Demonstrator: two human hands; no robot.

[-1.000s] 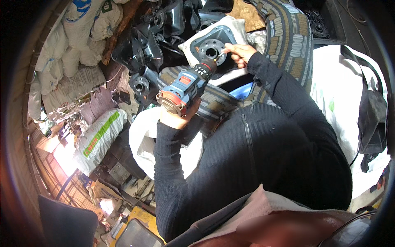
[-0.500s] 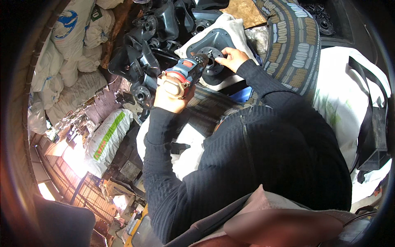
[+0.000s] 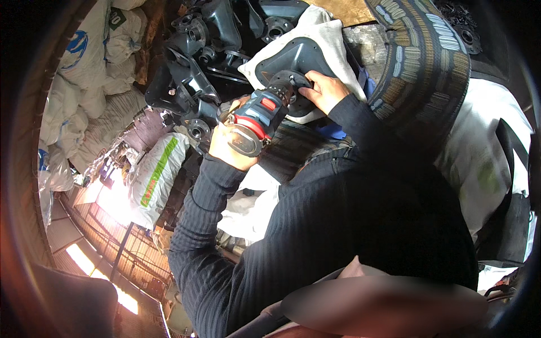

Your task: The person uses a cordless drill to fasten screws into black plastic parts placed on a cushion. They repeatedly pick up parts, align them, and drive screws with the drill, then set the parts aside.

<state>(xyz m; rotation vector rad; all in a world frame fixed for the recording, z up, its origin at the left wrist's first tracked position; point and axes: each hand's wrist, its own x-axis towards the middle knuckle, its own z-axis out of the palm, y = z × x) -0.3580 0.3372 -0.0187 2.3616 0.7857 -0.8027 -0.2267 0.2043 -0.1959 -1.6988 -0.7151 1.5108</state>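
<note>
Head view. Cordless drill (image 3: 262,110), blue and red: gripped in the left hand (image 3: 228,147), its chuck pointed at the round flange (image 3: 302,108) of a dark metal part (image 3: 301,53). Said part: laid on a white sack (image 3: 342,49). Right hand (image 3: 328,94): placed beside the chuck, fingertips at the flange; whether anything was pinched could not be told. Similar dark parts (image 3: 221,27): heaped to the left. Striped padding (image 3: 421,67): curved along the right.
</note>
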